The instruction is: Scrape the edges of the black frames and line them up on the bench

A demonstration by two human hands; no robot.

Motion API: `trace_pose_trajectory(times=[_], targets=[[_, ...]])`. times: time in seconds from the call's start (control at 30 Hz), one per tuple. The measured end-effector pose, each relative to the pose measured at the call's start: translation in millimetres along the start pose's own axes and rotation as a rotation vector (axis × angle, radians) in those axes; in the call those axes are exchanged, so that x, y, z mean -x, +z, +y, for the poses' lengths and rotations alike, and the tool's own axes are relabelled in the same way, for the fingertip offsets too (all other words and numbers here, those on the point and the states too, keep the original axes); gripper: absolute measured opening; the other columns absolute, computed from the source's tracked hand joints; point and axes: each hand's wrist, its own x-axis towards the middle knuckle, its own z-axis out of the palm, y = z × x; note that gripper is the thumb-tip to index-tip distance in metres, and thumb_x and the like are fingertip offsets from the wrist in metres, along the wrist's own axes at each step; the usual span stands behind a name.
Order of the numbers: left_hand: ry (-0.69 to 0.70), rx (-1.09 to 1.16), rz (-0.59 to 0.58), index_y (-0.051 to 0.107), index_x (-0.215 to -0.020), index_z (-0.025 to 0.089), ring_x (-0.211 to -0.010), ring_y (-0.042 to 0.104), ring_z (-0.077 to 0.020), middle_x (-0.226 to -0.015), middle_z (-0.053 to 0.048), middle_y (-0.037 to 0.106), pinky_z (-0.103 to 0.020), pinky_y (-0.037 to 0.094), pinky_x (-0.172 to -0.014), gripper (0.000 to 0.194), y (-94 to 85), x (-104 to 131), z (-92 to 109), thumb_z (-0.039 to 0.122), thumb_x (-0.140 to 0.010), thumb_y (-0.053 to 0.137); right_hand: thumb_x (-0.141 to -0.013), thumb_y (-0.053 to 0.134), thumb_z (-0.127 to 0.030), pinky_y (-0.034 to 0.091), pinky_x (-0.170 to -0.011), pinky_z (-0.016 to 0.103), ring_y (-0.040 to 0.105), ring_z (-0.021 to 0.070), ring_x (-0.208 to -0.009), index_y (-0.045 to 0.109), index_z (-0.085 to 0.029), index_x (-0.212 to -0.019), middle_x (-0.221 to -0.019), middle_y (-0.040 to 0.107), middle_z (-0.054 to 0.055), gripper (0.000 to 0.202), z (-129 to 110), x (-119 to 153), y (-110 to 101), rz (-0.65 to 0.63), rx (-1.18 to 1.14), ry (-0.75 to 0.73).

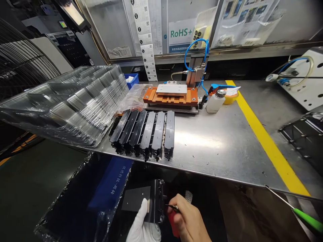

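Setting: steel surface point(222, 148) with a yellow stripe point(267, 141) running along its right part; notice panels and an "RoHS" sign point(180, 33) on the back wall.
Left hand point(142, 225): white glove, low in view below the front edge of the surface; fingers closed around the near end of a black plastic part point(148, 201), thumb lying on its flat top.
Right hand point(188, 223): bare, just right of the part; fingers pinched shut on a thin metal-tipped tool point(172, 207) with a red grip showing under the palm. Tip touches the right edge of the part.
Black plastic part: held off the surface, in front of the person, flat face up, two small pale dots on it.
Row on surface: six like black parts point(146, 132) side by side, near the front edge, well apart from the hands.
Left of row: stack of clear plastic trays point(73, 101), tilted, overhanging the edge.
Behind row: orange fixture point(171, 95) with a white plate on top and blue air hoses point(195, 50) above.
Beside fixture: white bottle point(214, 101), yellow dish point(230, 97) just behind.
Below surface, left: dark plastic bag point(83, 201) with blue panel.
Lower right: green-handled rod point(306, 218).
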Motion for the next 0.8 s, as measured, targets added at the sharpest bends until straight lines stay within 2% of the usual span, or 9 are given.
trace_pose_trajectory(times=[0.07,0.1,0.17,0.3,0.43,0.5,0.63,0.8], targets=[[0.019,0.02,0.031,0.064,-0.115,0.016,-0.098,0.065,-0.0192,-0.114,-0.009,0.065,-0.039,0.056,-0.085,0.029,3.8,0.8,-0.9,0.038,-0.096,0.058,-0.092,0.027,-0.081,0.036,-0.051,0.023,0.049,0.0115,-0.053,0.054,-0.02,-0.077,-0.066,0.052,-0.001,0.069,1.3,-1.3,3.0,0.048,0.113,-0.104],[0.029,0.029,0.047,0.064,-0.115,0.016,-0.098,0.065,-0.0193,-0.115,-0.009,0.065,-0.039,0.056,-0.086,0.029,5.7,1.4,-1.6,0.038,-0.097,0.058,-0.09,0.029,-0.082,0.033,-0.049,0.022,0.048,0.0108,-0.051,0.053,-0.02,-0.075,-0.063,0.051,-0.002,0.068,1.2,-2.7,4.2,0.084,0.167,-0.151],[0.044,0.043,0.075,0.064,-0.115,0.016,-0.099,0.064,-0.0195,-0.117,-0.01,0.065,-0.04,0.056,-0.087,0.029,9.3,3.0,-2.8,0.038,-0.097,0.057,-0.093,0.033,-0.078,0.031,-0.046,0.021,0.046,0.0092,-0.048,0.051,-0.019,-0.073,-0.06,0.05,-0.003,0.065,-1.4,-7.0,4.6,0.125,0.258,-0.245],[0.071,0.054,0.126,0.064,-0.117,0.017,-0.101,0.064,-0.0201,-0.119,-0.01,0.065,-0.041,0.055,-0.089,0.031,13.5,5.1,-3.5,0.039,-0.097,0.056,-0.096,0.038,-0.071,0.032,-0.045,0.019,0.046,0.0072,-0.046,0.048,-0.019,-0.069,-0.056,0.049,-0.004,0.059,-10.3,-15.7,-1.3,0.092,0.349,-0.368],[0.102,0.053,0.174,0.064,-0.118,0.017,-0.103,0.065,-0.0205,-0.12,-0.011,0.065,-0.042,0.055,-0.09,0.033,9.8,2.8,-4.7,0.04,-0.098,0.056,-0.102,0.041,-0.058,0.028,-0.046,0.021,0.043,0.0071,-0.046,0.04,-0.018,-0.063,-0.053,0.045,-0.005,0.056,-13.8,-18.5,-2.5,0.151,0.408,-0.471],[0.123,0.052,0.199,0.065,-0.116,0.015,-0.102,0.067,-0.0198,-0.118,-0.011,0.067,-0.041,0.056,-0.091,0.031,4.7,0.0,-6.8,0.039,-0.097,0.057,-0.104,0.042,-0.053,0.029,-0.048,0.022,0.043,0.008,-0.047,0.042,-0.018,-0.063,-0.054,0.045,-0.004,0.053,-13.0,-18.7,-0.2,0.201,0.435,-0.496],[0.171,0.038,0.252,0.068,-0.111,0.015,-0.098,0.069,-0.0171,-0.111,-0.01,0.072,-0.034,0.057,-0.089,0.025,-3.7,-4.4,-11.4,0.033,-0.096,0.06,-0.1,0.037,-0.064,0.031,-0.051,0.022,0.044,0.01,-0.053,0.05,-0.018,-0.071,-0.06,0.048,-0.002,0.056,-7.9,-19.7,3.8,0.27,0.457,-0.438],[0.219,-0.047,0.268,0.064,-0.119,0.015,-0.098,0.067,-0.0191,-0.115,-0.011,0.067,-0.038,0.058,-0.086,0.033,0.6,-3.3,-10.0,0.039,-0.097,0.057,-0.105,0.037,-0.048,0.03,-0.054,0.026,0.044,0.0122,-0.056,0.047,-0.018,-0.072,-0.062,0.048,-0.001,0.046,0.0,-19.9,4.3,0.222,0.491,-0.485]])
